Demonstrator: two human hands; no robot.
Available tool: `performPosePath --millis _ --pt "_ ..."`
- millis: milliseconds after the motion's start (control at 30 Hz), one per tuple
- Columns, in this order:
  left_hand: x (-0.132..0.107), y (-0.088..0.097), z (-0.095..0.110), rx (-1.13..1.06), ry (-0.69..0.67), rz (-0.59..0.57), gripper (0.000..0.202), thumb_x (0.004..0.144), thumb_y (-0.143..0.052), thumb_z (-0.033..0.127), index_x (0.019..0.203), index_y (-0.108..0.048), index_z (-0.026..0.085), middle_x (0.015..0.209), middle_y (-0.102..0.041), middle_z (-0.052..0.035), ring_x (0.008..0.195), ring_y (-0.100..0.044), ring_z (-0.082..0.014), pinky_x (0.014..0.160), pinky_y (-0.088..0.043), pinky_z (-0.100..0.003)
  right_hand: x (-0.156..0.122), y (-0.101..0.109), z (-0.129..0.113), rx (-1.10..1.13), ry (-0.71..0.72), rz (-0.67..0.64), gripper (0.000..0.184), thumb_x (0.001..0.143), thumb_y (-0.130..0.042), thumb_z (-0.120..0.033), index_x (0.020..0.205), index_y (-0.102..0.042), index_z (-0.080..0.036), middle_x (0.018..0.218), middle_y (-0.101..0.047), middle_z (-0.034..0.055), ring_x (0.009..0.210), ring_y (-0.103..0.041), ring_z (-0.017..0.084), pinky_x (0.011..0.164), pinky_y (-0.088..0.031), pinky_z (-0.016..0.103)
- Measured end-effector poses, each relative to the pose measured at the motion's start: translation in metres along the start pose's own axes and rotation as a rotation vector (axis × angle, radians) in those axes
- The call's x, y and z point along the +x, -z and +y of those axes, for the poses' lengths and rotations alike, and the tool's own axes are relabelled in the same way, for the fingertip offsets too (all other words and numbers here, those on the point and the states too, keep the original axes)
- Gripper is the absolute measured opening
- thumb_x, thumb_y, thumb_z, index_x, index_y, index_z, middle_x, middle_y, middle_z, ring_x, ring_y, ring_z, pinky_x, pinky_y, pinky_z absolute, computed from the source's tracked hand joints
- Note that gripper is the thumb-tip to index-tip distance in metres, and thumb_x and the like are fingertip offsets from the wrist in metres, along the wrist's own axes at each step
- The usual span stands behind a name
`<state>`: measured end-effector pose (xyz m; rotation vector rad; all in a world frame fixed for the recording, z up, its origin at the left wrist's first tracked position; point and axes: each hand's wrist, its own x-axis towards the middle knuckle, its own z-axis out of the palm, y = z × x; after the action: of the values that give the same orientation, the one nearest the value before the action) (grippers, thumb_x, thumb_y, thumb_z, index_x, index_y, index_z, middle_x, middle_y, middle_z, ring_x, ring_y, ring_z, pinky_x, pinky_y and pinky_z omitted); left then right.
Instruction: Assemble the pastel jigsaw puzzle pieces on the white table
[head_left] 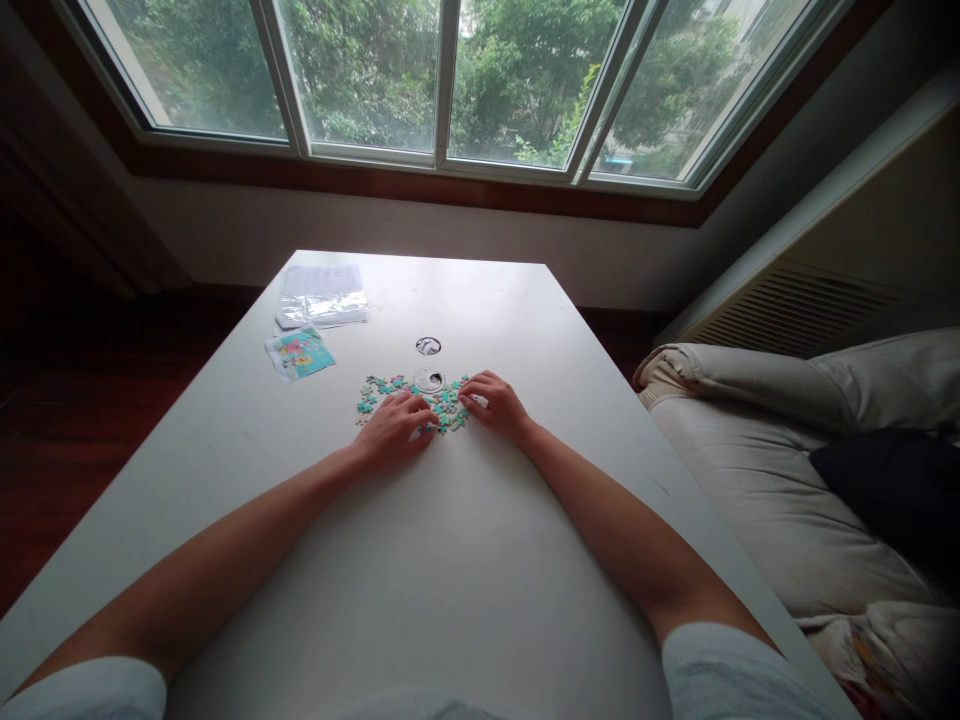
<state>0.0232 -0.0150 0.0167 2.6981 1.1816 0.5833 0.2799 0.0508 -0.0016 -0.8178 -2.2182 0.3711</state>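
Observation:
A spread of small jigsaw puzzle pieces, mostly turquoise with some pink and yellow, lies loose on the white table. At its left front, my left hand is palm down, its fingers curled and closed at the tips on a puzzle piece. My right hand is at the right edge of the spread, with thumb and forefinger pinched together on a piece. The held pieces are too small to see clearly, and both hands cover part of the spread. A round, dark-rimmed mark borders the far side of the pieces.
Farther back is a second round mark on the tabletop. A colourful picture sheet and a clear plastic bag with papers lie at the far left. A pale sofa stands along the right side, and a window spans the wall ahead.

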Motion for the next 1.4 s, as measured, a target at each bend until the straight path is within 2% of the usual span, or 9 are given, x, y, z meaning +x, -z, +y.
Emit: performPosePath --millis 100,233,400,500,733,900,1133,1267,1400 --pt "-0.001 0.001 -0.001 -0.013 -0.031 -0.016 0.027 0.095 -0.056 0.023 0.115 -0.070 0.031 0.112 -0.065 -0.0051 0.105 -0.054 -0.0237 0.099 -0.039 -0.041 0.000 -0.001 -0.005 -0.034 0.068 -0.080 0.020 0.095 -0.061 -0.035 0.081 -0.070 -0.024 0.083 -0.068 0.0056 0.086 -0.056 0.022 0.081 -0.049 0.036" --pt "-0.002 0.001 -0.002 -0.007 -0.063 -0.043 0.029 0.096 -0.054 0.021 0.115 -0.072 0.034 0.106 -0.064 -0.0052 0.100 -0.053 -0.0225 0.095 -0.039 -0.039 0.001 0.000 -0.006 -0.053 0.090 -0.135 0.020 0.095 -0.061 -0.035 0.079 -0.068 -0.024 0.078 -0.065 0.0047 0.079 -0.052 0.020 0.077 -0.047 0.035" --pt "-0.002 0.000 -0.003 0.002 -0.085 -0.055 0.030 0.097 -0.053 0.023 0.115 -0.074 0.034 0.096 -0.063 -0.0057 0.093 -0.052 -0.0218 0.090 -0.039 -0.038 0.002 0.001 -0.010 -0.036 0.149 -0.229 0.011 0.090 -0.068 -0.036 0.092 -0.072 -0.026 0.080 -0.064 0.0029 0.079 -0.054 0.019 0.085 -0.047 0.036" --pt "-0.001 0.000 -0.005 -0.016 -0.096 -0.069 0.032 0.098 -0.051 0.024 0.117 -0.074 0.035 0.095 -0.063 -0.0060 0.090 -0.052 -0.0209 0.085 -0.041 -0.036 0.002 -0.003 -0.012 -0.061 0.173 -0.268 0.007 0.090 -0.068 -0.032 0.091 -0.073 -0.027 0.077 -0.063 0.0016 0.078 -0.055 0.018 0.089 -0.045 0.036" --pt "-0.002 0.006 -0.009 -0.107 -0.152 -0.108 0.030 0.099 -0.050 0.026 0.113 -0.076 0.035 0.093 -0.064 -0.0043 0.086 -0.057 -0.0176 0.082 -0.042 -0.030 0.002 -0.004 -0.007 -0.113 0.124 -0.237 0.004 0.089 -0.068 -0.026 0.087 -0.071 -0.026 0.080 -0.065 0.0033 0.084 -0.056 0.021 0.083 -0.045 0.034" --pt "-0.004 0.002 -0.013 -0.123 -0.129 -0.074 0.032 0.099 -0.049 0.025 0.120 -0.072 0.031 0.100 -0.066 -0.0056 0.091 -0.060 -0.0181 0.082 -0.044 -0.029 0.002 -0.003 -0.006 -0.048 0.144 -0.242 0.009 0.090 -0.067 -0.031 0.085 -0.072 -0.026 0.081 -0.065 0.0039 0.083 -0.055 0.021 0.084 -0.046 0.036" --pt "-0.003 0.004 -0.012 -0.052 -0.117 -0.045 0.025 0.098 -0.052 0.031 0.110 -0.073 0.028 0.102 -0.068 -0.0067 0.095 -0.060 -0.0204 0.087 -0.044 -0.033 -0.001 -0.004 0.004 -0.115 0.032 -0.073 0.012 0.095 -0.061 -0.026 0.093 -0.073 -0.025 0.086 -0.066 0.0051 0.084 -0.054 0.021 0.084 -0.046 0.036" --pt "-0.003 0.005 -0.010 -0.076 -0.126 -0.061 0.023 0.097 -0.054 0.030 0.108 -0.074 0.029 0.100 -0.067 -0.0054 0.094 -0.060 -0.0198 0.087 -0.043 -0.033 -0.002 -0.002 0.000 -0.170 0.055 -0.135 0.012 0.093 -0.064 -0.029 0.100 -0.074 -0.027 0.093 -0.066 0.0063 0.090 -0.054 0.022 0.087 -0.045 0.038" --pt "-0.002 0.003 -0.011 -0.089 -0.117 -0.057 0.023 0.097 -0.053 0.028 0.108 -0.073 0.027 0.097 -0.067 -0.0055 0.092 -0.059 -0.0196 0.084 -0.043 -0.032 -0.001 -0.003 -0.009 -0.162 0.097 -0.210 0.011 0.093 -0.065 -0.032 0.094 -0.076 -0.028 0.089 -0.064 0.0059 0.090 -0.053 0.023 0.087 -0.044 0.038"
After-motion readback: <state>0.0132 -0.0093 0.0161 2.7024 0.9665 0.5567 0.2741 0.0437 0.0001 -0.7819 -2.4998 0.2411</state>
